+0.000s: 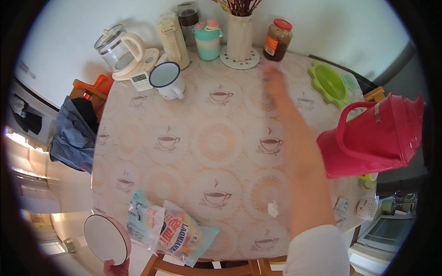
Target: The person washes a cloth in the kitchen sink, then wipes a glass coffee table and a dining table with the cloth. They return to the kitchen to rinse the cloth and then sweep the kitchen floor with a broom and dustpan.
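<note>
My left hand (116,268) grips the rim of a pink enamel bowl (106,238) with a white inside and dark edge, tilted beyond the table's near left corner. Across the table, my right hand (275,80) is outstretched and blurred by motion. Its fingertips are just in front of a glass jar (276,40) with a red lid and dark contents. A cream ribbed vase (239,39) of dried stems stands on a round white trivet (240,62) left of that hand. Whether the fingers are apart or touch anything is too blurred to tell.
A red thermos jug (369,138) stands right of my forearm, near a green silicone mat (329,84). At the back left are a glass kettle (119,51), a timer (141,81), bottles and an enamel mug (167,81). Plastic food bags (183,234) lie at the near edge, by chairs.
</note>
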The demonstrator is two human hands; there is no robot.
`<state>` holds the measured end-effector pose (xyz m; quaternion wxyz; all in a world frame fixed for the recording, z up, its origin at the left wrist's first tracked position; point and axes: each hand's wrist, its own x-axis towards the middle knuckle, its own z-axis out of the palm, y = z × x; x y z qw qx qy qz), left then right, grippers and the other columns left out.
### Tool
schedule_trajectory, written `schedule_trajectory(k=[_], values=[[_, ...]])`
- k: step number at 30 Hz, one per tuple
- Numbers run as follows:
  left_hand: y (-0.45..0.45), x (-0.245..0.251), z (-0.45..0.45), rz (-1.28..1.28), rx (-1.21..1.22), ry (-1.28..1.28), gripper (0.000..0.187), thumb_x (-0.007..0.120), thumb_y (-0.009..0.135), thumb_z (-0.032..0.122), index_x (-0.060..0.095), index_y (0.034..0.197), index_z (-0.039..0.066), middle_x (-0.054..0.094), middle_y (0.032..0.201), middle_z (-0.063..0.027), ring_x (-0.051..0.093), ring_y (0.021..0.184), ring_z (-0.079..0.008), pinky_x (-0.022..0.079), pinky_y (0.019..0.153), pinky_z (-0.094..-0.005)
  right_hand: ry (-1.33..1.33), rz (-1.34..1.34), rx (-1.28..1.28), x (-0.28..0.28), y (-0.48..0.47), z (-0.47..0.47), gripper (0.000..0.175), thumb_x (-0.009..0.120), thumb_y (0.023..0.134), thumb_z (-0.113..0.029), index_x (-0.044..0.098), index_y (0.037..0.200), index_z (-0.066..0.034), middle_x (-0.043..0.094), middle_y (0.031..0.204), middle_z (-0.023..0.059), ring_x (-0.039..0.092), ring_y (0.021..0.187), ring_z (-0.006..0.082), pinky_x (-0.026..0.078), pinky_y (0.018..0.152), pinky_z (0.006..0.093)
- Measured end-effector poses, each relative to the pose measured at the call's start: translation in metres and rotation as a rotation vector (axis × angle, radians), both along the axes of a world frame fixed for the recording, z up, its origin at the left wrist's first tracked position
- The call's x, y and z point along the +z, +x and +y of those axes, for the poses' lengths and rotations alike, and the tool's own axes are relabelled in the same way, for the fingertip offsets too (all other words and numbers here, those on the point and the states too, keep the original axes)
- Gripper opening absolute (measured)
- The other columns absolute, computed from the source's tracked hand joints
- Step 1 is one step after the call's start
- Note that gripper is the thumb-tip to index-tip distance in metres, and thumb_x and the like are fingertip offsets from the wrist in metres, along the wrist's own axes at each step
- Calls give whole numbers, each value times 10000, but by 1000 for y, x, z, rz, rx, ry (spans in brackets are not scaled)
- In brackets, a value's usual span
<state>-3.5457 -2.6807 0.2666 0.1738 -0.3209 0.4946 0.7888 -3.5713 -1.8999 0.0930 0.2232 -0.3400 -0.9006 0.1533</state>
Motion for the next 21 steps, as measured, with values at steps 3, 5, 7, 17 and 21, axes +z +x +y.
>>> schedule_trajectory(k=[3,5,7,17,21], values=[[6,9,16,42,-33,-25,753,549,675,-29,250,1366,-63,346,1377,-232,311,1281,-395,252,1099,-538,43,2,315,-3,-100,-78,315,491,834,-114,583,1126,-39,570,1186,171,512,1129,322,391,984,436],[6,9,10,57,-27,-2,754,550,678,-25,240,1363,-82,321,1393,-231,299,1285,-399,244,1103,-539,46,191,412,-10,-133,-144,261,517,826,-173,591,1040,-43,609,1024,164,562,972,330,450,857,442],[7,9,7,59,-37,33,753,550,681,-24,235,1361,-91,309,1400,-228,295,1286,-399,246,1102,-540,-117,155,582,21,-131,-212,208,521,840,-235,589,967,-86,612,910,102,572,827,308,479,743,404],[0,0,-14,40,-163,247,812,538,705,-10,90,1367,-154,215,1421,-277,206,1331,-388,168,1142,-481,91,-98,274,46,169,-197,297,535,791,-117,569,1077,-192,549,1032,98,533,974,301,458,803,434],[9,19,16,50,-235,252,776,527,709,-13,134,1363,-151,241,1418,-274,224,1328,-388,177,1140,-486,-354,-42,13,36,276,-205,262,558,831,-193,581,1090,-159,545,1071,117,530,1023,300,450,861,389]])
